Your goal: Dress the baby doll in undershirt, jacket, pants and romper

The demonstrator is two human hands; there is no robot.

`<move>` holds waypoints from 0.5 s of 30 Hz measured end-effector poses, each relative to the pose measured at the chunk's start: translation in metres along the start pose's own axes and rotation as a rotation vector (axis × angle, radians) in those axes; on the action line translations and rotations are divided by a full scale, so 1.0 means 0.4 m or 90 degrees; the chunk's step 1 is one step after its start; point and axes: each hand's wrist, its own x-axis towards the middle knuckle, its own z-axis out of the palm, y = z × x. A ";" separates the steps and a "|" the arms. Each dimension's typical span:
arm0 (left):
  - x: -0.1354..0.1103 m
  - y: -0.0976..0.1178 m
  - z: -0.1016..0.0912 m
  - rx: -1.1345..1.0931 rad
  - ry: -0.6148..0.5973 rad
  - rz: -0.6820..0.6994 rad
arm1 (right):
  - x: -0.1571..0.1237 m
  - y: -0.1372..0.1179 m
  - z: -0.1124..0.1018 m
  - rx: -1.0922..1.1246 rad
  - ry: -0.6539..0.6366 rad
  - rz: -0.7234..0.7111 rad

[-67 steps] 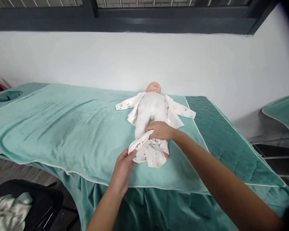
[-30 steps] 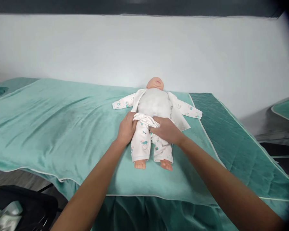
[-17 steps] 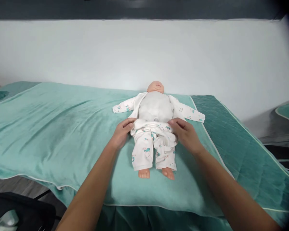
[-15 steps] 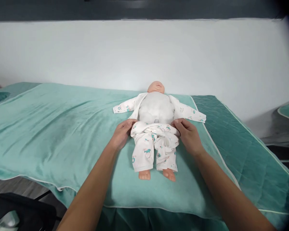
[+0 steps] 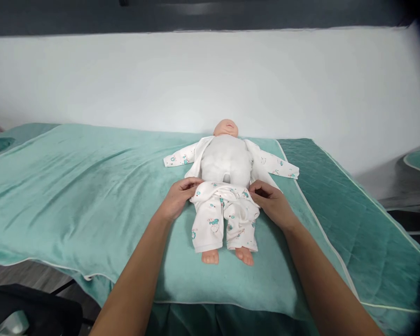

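Note:
A baby doll (image 5: pixel 226 156) lies on its back, head away from me, with its soft grey-white torso bare in front. Its white printed shirt (image 5: pixel 180 155) hangs open, both sleeves spread to the sides. White printed pants (image 5: pixel 209 228) cover the legs, with the waistband bunched at the hips and the feet (image 5: pixel 210 256) poking out below. My left hand (image 5: pixel 178 198) pinches the waistband at the left hip. Across from it, my right hand (image 5: pixel 273 203) grips the waistband at the right hip, thumb and fingers closed on the cloth.
A green blanket (image 5: pixel 73 196) with a pale edge covers the bed under the doll. Darker quilted green fabric (image 5: pixel 350 224) lies to the right. A white wall (image 5: pixel 126 79) rises behind. At the lower left stands a black chair or bag (image 5: pixel 38 308) with pale green items on it.
Both hands have drawn the pants' waistband slightly down towards me, baring a bit more of the lower torso. On the right, the shirt's lower corner now shows beside my hand.

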 end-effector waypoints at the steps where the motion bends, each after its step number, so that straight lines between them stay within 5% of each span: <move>1: -0.001 0.002 -0.002 0.011 -0.022 0.006 | -0.001 0.000 -0.004 -0.004 -0.011 -0.010; 7: -0.005 0.009 -0.002 0.021 -0.069 0.032 | -0.010 -0.001 -0.027 -0.043 -0.122 -0.056; 15: -0.008 -0.002 0.000 -0.012 -0.028 0.067 | -0.024 0.013 -0.012 0.013 -0.053 -0.019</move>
